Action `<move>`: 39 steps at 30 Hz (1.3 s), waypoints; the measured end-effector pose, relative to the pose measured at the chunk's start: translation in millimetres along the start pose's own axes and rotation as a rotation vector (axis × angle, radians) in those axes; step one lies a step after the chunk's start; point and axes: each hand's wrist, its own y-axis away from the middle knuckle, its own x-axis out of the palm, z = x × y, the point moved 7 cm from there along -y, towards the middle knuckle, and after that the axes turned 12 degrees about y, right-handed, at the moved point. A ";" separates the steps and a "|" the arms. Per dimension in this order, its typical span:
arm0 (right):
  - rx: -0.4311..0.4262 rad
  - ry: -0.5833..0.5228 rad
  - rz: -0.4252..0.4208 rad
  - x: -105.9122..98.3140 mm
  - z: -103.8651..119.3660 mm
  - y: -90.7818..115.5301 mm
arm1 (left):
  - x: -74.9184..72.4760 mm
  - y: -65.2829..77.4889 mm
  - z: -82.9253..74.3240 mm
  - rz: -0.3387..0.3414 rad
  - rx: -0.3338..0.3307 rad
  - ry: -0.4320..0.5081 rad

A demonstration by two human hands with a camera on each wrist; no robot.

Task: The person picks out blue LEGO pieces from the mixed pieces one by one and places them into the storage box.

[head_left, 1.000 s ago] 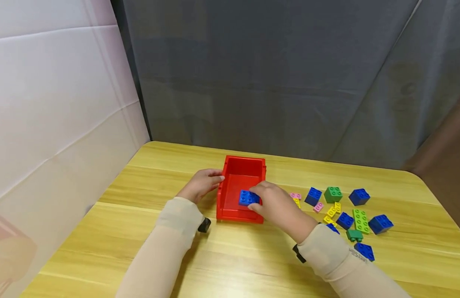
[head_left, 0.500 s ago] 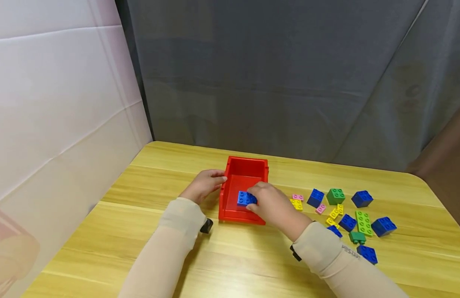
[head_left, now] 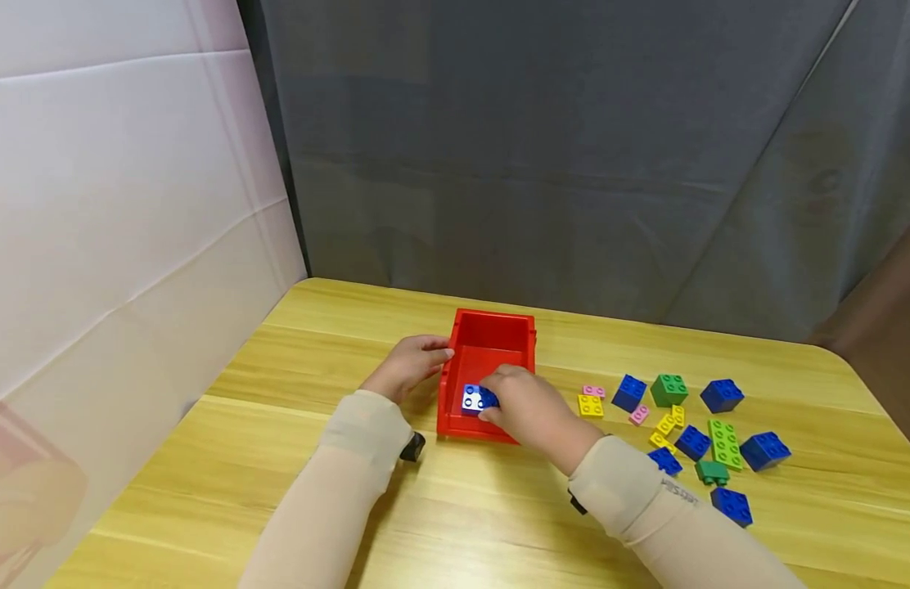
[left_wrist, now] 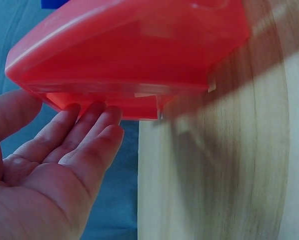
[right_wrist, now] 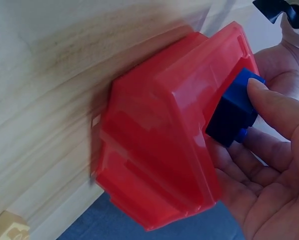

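Note:
A blue toy brick [head_left: 472,399] is pinched between the thumb and fingers of my right hand [head_left: 532,409], over the near part of a red plastic bin [head_left: 494,331]. In the right wrist view the thumb presses one face of the blue brick [right_wrist: 233,107], partly within the bin's outline; whether it touches the floor I cannot tell. My left hand [head_left: 405,366] is at the bin's left side. In the left wrist view its fairly straight fingers [left_wrist: 92,150] reach under the bin's rim, and the thumb lies against the edge.
Several loose bricks lie right of the bin: blue [head_left: 723,395], green [head_left: 669,389], lime [head_left: 724,444], yellow [head_left: 591,406] and pink [head_left: 639,415]. The wooden table [head_left: 455,523] ends at a dark grey cloth [head_left: 536,164] behind; a white cloth [head_left: 116,204] hangs at the left.
My right hand has moved slightly left and lower with the blue brick, towards the bin's near left part. The left hand stays at the bin's side. The whole view shifts a little.

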 end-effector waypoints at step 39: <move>-0.043 -0.049 0.029 13.7 11.9 -15.8 | 0.2 1.3 -0.3 -0.001 0.021 0.025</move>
